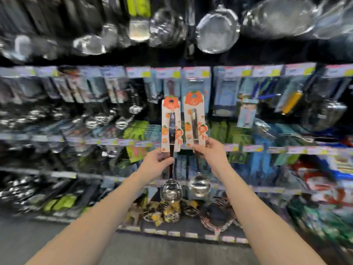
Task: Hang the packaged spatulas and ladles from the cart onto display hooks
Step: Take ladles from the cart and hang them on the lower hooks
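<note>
Both bare forearms reach forward from the lower corners, with open grey floor [172, 252] between them. The left hand [156, 162] pinches the left ladle [171, 131] at the lower edge of its card, thumb and fingers curled round the dark handle. Just right of the left ladle, across a narrow gap, the right hand [208, 150] grips the right ladle [194, 119] at its card's bottom edge, fingers curled. Both ladles stand upright, steel bowls hanging below the hands and orange card tops uppermost.

Behind the left ladle is the display rack [57, 175], heavily blurred. Its price-label rail [145, 72] runs above the card tops. Whether either card touches a hook cannot be told. Wire baskets [215, 217] lie below the left ladle's bowl, and steel strainers [217, 31] hang far above it.
</note>
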`<state>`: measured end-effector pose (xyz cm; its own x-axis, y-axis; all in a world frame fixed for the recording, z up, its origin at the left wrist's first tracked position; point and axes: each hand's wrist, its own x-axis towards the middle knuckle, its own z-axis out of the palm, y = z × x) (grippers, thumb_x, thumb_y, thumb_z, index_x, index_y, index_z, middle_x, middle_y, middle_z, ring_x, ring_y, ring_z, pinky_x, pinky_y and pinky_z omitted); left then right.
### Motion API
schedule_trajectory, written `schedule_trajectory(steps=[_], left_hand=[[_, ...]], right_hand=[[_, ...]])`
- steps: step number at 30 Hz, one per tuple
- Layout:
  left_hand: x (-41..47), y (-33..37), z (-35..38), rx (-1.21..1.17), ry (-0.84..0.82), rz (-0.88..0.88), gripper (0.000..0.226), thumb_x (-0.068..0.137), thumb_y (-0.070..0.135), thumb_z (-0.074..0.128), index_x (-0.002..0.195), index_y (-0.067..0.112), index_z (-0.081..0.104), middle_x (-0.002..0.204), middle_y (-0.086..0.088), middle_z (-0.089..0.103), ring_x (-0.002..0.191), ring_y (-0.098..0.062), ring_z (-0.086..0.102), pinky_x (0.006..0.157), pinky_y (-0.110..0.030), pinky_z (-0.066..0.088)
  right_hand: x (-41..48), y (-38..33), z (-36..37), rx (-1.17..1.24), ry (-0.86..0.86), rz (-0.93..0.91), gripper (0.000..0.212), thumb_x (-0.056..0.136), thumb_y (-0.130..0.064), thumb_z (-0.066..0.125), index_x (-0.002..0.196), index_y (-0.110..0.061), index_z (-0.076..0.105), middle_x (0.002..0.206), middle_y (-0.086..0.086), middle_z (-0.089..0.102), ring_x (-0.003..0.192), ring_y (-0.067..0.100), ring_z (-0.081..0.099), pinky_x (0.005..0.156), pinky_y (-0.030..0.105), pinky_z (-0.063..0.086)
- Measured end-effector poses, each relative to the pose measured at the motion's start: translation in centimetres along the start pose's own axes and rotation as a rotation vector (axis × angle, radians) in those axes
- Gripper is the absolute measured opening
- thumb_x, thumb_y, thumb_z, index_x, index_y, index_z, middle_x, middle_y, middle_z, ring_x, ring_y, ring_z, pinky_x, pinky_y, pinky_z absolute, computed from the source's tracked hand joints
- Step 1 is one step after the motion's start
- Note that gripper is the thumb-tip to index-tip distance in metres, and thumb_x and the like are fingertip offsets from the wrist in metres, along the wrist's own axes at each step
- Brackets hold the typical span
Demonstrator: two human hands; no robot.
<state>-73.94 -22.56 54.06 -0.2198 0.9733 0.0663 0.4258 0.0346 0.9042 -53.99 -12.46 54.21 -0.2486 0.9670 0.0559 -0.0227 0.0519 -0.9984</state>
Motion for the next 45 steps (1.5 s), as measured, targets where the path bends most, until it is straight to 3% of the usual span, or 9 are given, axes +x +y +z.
schedule_trajectory(steps=[4,7,10,20,27,29,33,38,45], left_hand=[[-2.2,-3.5,-9.8,-0.015,0.072,-0.016,0.027,0.097,0.015,0.070,0.123,0.021,0.065,0.110,0.009,0.075,0.094,-0.002,0.069,0.072,-0.014,0.055],[-3.8,-6.1,-16.4,-0.018,0.119,-0.032,0.028,0.098,0.013,0.068,0.122,0.026,0.065,0.110,0.010,0.076,0.101,-0.002,0.070,0.086,-0.023,0.056],[-4.8,-8.0,-22.2,0.008,0.180,-0.066,0.025,0.097,0.011,0.069,0.115,0.028,0.066,0.106,0.014,0.074,0.098,0.000,0.069,0.092,-0.026,0.055],[-3.7,-13.9,-36.2,0.046,0.331,-0.096,0.019,0.097,0.021,0.070,0.111,0.033,0.068,0.098,0.007,0.080,0.090,-0.013,0.076,0.085,-0.035,0.060],[1.4,-18.3,-43.1,0.034,0.324,-0.122,0.018,0.097,0.023,0.069,0.105,0.038,0.066,0.098,0.009,0.076,0.090,-0.014,0.070,0.082,-0.029,0.054],[3.2,-19.2,-45.0,0.038,0.312,-0.129,0.015,0.098,0.023,0.069,0.106,0.035,0.067,0.100,0.010,0.077,0.089,-0.013,0.072,0.078,-0.026,0.056],[6.3,-20.4,-48.0,0.038,0.311,-0.086,0.019,0.099,0.020,0.068,0.102,0.038,0.064,0.100,0.016,0.074,0.088,-0.008,0.070,0.066,-0.010,0.051],[9.5,-21.7,-50.8,0.054,0.280,-0.072,0.023,0.100,0.023,0.066,0.102,0.045,0.061,0.101,0.021,0.071,0.098,-0.011,0.070,0.076,-0.014,0.051],[13.7,-24.2,-55.1,0.043,0.222,-0.028,0.012,0.099,0.022,0.067,0.107,0.031,0.070,0.104,0.004,0.079,0.096,-0.016,0.074,0.088,-0.035,0.061]], right_hand=[[-0.5,-0.3,11.5,0.015,-0.077,-0.022,0.014,0.084,-0.015,0.082,0.096,-0.017,0.076,0.101,0.002,0.080,0.096,0.020,0.075,0.074,0.030,0.055],[-1.0,-0.9,19.1,0.027,-0.114,-0.014,0.012,0.086,-0.013,0.080,0.097,-0.016,0.076,0.100,0.000,0.079,0.093,0.014,0.075,0.075,0.026,0.059],[-0.4,-1.5,25.4,-0.003,-0.173,-0.028,0.015,0.085,-0.016,0.082,0.100,-0.016,0.078,0.098,-0.001,0.080,0.095,0.018,0.076,0.086,0.038,0.061],[4.8,-1.9,41.3,0.015,-0.250,-0.056,0.012,0.086,-0.009,0.079,0.090,-0.020,0.077,0.099,0.002,0.080,0.096,0.023,0.075,0.089,0.044,0.060],[11.6,0.2,50.9,-0.025,-0.242,-0.051,0.015,0.088,-0.006,0.076,0.085,-0.020,0.073,0.091,-0.001,0.079,0.091,0.023,0.075,0.085,0.047,0.061],[13.6,0.6,53.5,-0.012,-0.239,-0.052,0.023,0.091,-0.004,0.074,0.077,-0.022,0.067,0.080,-0.007,0.073,0.081,0.017,0.070,0.070,0.031,0.056],[16.8,1.5,57.1,-0.023,-0.249,-0.070,0.006,0.093,-0.013,0.073,0.098,-0.014,0.076,0.084,-0.008,0.075,0.065,-0.001,0.065,0.055,0.012,0.046],[20.2,1.9,59.6,-0.062,-0.262,-0.019,0.015,0.086,-0.023,0.080,0.101,-0.021,0.078,0.096,-0.010,0.080,0.096,0.012,0.074,0.091,0.039,0.058],[23.0,0.7,62.1,-0.030,-0.182,-0.027,0.013,0.090,-0.014,0.076,0.095,-0.026,0.078,0.099,-0.003,0.080,0.095,0.018,0.075,0.082,0.034,0.058]])
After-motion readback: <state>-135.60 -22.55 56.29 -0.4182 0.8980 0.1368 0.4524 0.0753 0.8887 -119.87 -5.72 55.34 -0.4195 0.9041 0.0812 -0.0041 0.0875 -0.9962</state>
